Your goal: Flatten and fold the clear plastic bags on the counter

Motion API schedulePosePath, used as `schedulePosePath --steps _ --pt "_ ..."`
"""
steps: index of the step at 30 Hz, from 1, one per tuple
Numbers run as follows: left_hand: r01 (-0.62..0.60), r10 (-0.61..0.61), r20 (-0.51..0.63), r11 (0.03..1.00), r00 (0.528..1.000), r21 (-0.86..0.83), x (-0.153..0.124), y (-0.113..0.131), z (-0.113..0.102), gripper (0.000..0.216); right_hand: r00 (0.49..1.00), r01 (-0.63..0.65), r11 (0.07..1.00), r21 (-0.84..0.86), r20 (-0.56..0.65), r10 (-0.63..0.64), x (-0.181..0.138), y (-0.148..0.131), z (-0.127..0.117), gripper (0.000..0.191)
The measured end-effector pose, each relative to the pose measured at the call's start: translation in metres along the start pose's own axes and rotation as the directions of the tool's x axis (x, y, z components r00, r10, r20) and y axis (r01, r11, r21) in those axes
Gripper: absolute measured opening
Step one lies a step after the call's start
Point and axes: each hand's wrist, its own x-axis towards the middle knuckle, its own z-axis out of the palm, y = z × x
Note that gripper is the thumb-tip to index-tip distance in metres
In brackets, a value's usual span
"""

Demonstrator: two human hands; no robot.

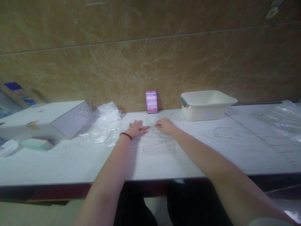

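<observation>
A thin, see-through plastic bag [158, 147] lies flat on the white wood-grain table in front of me, its outline hard to make out. My left hand [137, 129], with a dark red bead bracelet at the wrist, rests at the bag's upper left with its fingers stretched and spread. Across a small gap, my right hand [165, 126] has thumb and fingers pinched together at the bag's upper part. What sits between those fingertips is too small to see clearly, but it appears to be the bag's film.
A phone [151, 102] leans against the tiled wall. Right of it stands a cream plastic basin [203, 111] with a grey handle. To the left are crumpled clear bags [105, 121], a white box [63, 121] and a pale green block [37, 144]. More clear plastic [285, 117] lies far right.
</observation>
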Motion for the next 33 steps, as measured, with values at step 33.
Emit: schedulePosePath --steps 33 --pt "-0.015 0.015 -0.004 1.0 1.0 -0.001 -0.017 0.002 -0.003 0.058 0.948 0.249 0.968 0.039 0.194 -0.252 -0.1 -0.061 -0.075 0.022"
